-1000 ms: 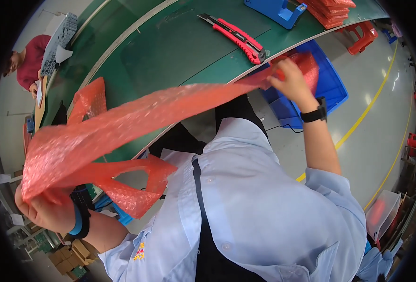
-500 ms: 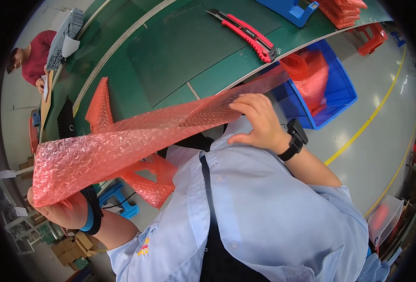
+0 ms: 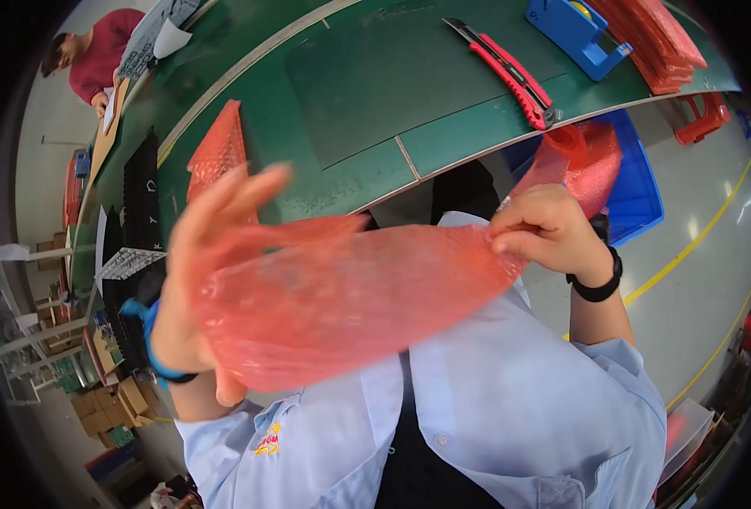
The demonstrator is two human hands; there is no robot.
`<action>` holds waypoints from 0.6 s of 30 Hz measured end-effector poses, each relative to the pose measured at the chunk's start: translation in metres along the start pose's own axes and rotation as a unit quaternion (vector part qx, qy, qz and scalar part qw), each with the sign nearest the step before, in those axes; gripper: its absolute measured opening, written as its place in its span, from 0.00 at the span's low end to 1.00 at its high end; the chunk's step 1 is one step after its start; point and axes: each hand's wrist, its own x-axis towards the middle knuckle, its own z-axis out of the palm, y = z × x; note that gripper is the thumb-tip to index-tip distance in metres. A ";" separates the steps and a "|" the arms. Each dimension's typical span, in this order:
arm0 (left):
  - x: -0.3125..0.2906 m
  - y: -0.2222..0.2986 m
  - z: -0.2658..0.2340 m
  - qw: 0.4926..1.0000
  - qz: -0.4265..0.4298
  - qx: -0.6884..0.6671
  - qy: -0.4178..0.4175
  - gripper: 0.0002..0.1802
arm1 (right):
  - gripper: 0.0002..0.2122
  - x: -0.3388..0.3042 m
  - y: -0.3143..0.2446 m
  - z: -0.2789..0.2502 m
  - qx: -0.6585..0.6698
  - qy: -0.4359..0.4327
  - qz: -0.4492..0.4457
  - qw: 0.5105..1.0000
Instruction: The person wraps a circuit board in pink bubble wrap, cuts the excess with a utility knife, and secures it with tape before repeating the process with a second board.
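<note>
Some bubblewrap [image 3: 350, 297], green table [image 3: 261, 97], perhaps cartons [image 3: 97, 413]

The left hand [image 3: 182, 284] has been brought closer to the right fingers, and its own fingers, earlier curled around a corner of the red bubble wrap [image 3: 350, 293], have been straightened in a blur beside its left end. The wrap, touched half a second ago by an open right hand [image 3: 554, 229], is now pinched between that thumb and fingers. Between both sets of fingers, its stretch has been shortened and broadened.
</note>
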 end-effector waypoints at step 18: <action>0.072 -0.033 0.051 0.760 -0.266 -0.491 -0.332 0.32 | 0.07 -0.061 -0.006 -0.077 -0.072 0.249 0.095 0.961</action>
